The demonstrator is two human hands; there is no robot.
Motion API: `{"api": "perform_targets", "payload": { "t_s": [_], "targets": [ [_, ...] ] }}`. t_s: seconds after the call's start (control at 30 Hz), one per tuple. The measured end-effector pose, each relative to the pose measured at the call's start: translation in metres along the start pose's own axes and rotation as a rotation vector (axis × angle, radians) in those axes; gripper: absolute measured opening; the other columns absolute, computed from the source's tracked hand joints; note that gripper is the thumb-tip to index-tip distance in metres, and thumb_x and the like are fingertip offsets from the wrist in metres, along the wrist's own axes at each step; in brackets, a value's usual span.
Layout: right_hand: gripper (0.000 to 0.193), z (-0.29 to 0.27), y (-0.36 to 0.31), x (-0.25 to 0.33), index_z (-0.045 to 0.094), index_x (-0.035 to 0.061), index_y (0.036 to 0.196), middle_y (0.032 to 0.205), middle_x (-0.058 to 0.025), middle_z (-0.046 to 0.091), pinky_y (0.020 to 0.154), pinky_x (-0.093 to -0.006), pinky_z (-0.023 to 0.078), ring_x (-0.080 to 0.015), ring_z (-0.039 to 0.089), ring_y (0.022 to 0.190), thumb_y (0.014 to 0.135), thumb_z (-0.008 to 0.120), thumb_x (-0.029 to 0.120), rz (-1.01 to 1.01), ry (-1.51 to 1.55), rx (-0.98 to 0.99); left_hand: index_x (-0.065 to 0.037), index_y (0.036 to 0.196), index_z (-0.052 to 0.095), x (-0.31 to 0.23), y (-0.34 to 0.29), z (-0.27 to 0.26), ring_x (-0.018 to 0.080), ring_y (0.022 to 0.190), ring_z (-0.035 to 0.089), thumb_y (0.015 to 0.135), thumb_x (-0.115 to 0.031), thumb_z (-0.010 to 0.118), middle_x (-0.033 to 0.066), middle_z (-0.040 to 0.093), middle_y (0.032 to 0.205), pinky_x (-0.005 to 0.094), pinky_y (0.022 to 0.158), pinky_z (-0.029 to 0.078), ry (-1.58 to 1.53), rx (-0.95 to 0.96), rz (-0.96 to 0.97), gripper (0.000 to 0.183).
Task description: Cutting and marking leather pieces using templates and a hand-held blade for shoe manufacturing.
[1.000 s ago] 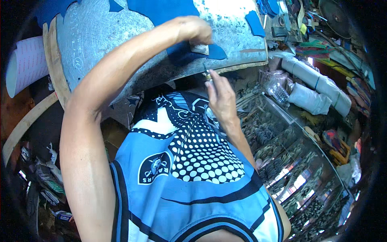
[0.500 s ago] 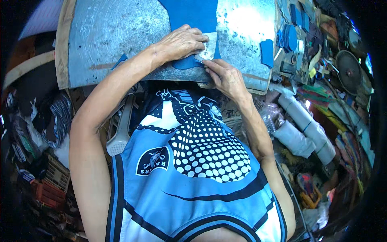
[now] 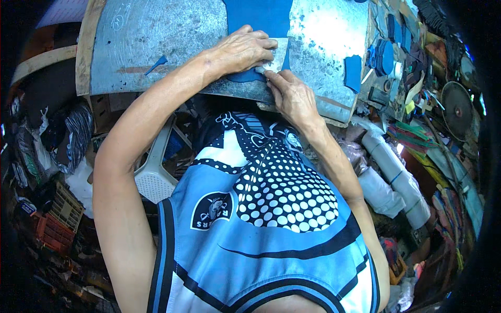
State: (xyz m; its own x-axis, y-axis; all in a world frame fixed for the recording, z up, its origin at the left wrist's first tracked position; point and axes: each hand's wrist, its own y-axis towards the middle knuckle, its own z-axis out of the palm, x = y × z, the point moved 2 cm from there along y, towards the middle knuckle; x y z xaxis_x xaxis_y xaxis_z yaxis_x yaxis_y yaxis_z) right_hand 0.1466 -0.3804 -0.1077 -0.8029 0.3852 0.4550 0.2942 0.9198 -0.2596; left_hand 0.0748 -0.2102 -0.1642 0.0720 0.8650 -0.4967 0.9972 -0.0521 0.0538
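Note:
A sheet of blue material [image 3: 258, 18] lies on the metal-topped table, its near end rounded. On it rests a flat pale piece [image 3: 281, 51], like a template, partly covered by my fingers. My left hand [image 3: 245, 49] presses this piece down, fingers bent and close together. Close by on the right, my right hand [image 3: 293, 96] pinches a small light-grey thing [image 3: 259, 69] between thumb and forefinger. Its tip is at the blue material, beside the pale piece's near edge. Too little of it shows to tell its kind.
The metal tabletop [image 3: 156, 31] has a wooden edge [image 3: 86, 49] at left. Blue scraps lie left [image 3: 155, 64] and right [image 3: 352, 73]. Scissors [image 3: 371, 56] and stacked blue pieces [image 3: 384, 56] sit further right. Below are plastic-wrapped rolls [image 3: 399, 180] and a white plastic seat [image 3: 156, 182].
The whole view has shifted a little. My right hand, with the small grey thing, has moved slightly leftward along the pale piece. My left hand keeps pressing in about the same spot.

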Motion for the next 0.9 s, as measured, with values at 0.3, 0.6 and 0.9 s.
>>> {"api": "perform_targets", "payload": {
  "t_s": [0.3, 0.6, 0.9],
  "targets": [
    [0.024, -0.016, -0.019, -0.013, 0.065, 0.0120, 0.116, 0.087, -0.0148, 0.062, 0.067, -0.0471, 0.053, -0.0365, 0.065, 0.077, 0.093, 0.059, 0.018, 0.005, -0.002, 0.023, -0.020, 0.107, 0.075, -0.027, -0.015, 0.002, 0.0250, 0.137, 0.042, 0.086, -0.005, 0.060, 0.0089, 0.052, 0.145, 0.0462, 0.111, 0.032, 0.056, -0.038, -0.119, 0.030],
    [0.023, -0.038, -0.038, -0.015, 0.066, 0.0105, 0.114, 0.087, -0.0155, 0.062, 0.066, -0.0476, 0.052, -0.0375, 0.064, 0.077, 0.093, 0.060, 0.016, 0.039, -0.017, 0.072, -0.018, 0.108, 0.072, -0.036, -0.019, -0.010, 0.0290, 0.141, 0.037, 0.080, -0.018, 0.071, 0.0129, 0.046, 0.148, 0.0549, 0.115, 0.028, 0.013, 0.008, -0.161, 0.028],
    [0.026, -0.078, -0.006, -0.025, 0.068, 0.0073, 0.115, 0.091, -0.0163, 0.067, 0.070, -0.0444, 0.053, -0.0357, 0.066, 0.078, 0.091, 0.064, 0.014, 0.012, 0.202, -0.074, -0.010, 0.099, 0.072, -0.053, -0.015, -0.011, 0.0328, 0.138, 0.040, 0.082, -0.027, 0.072, 0.0145, 0.050, 0.143, 0.0578, 0.113, 0.028, -0.010, -0.047, -0.277, 0.024]
  ]
}}
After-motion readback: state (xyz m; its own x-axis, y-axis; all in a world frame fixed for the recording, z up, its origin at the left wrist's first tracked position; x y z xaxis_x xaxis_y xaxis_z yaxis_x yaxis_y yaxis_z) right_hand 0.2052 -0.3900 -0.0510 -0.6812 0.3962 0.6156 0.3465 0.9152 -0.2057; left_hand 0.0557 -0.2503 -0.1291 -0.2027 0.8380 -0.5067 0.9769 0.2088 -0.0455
